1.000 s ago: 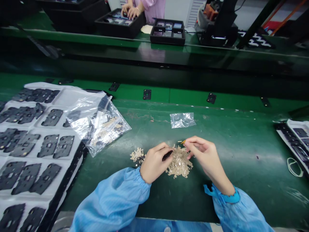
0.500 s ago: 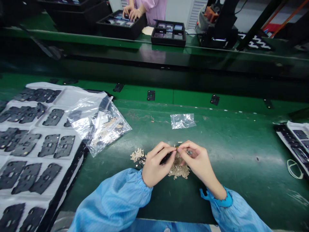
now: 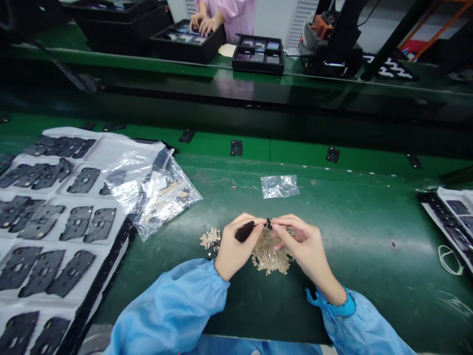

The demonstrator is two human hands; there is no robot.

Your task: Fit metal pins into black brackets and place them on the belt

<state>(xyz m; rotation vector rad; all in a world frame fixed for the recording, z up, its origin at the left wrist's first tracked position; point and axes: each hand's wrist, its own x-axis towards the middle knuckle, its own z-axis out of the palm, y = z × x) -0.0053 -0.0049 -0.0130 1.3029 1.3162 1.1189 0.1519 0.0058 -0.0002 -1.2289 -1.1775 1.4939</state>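
Left hand (image 3: 232,250): fingers curled closed around a dark, flat-looking piece (image 3: 244,231), their tips nearly meeting the other hand's.
Right hand (image 3: 306,241): fingertips pinched narrow on a small black pointed piece (image 3: 268,223), with the left fingertips at its other side; whether it belongs to the dark piece cannot be told.
Held pieces: raised over the far part of a loose heap of small flat tan pieces (image 3: 271,259), which lies on the green counter (image 3: 362,222) between the hands.
Beside the left wrist: a smaller pile of short cream strips (image 3: 210,238).
Beyond the hands: a small clear plastic bag (image 3: 280,187).
Farther left: larger clear plastic bags (image 3: 166,197) containing tan bits, overlapping a white compartmented tray (image 3: 96,154) of black plates (image 3: 84,180).
Across the way: a co-worker's hands (image 3: 205,24) at an open black box (image 3: 195,53).
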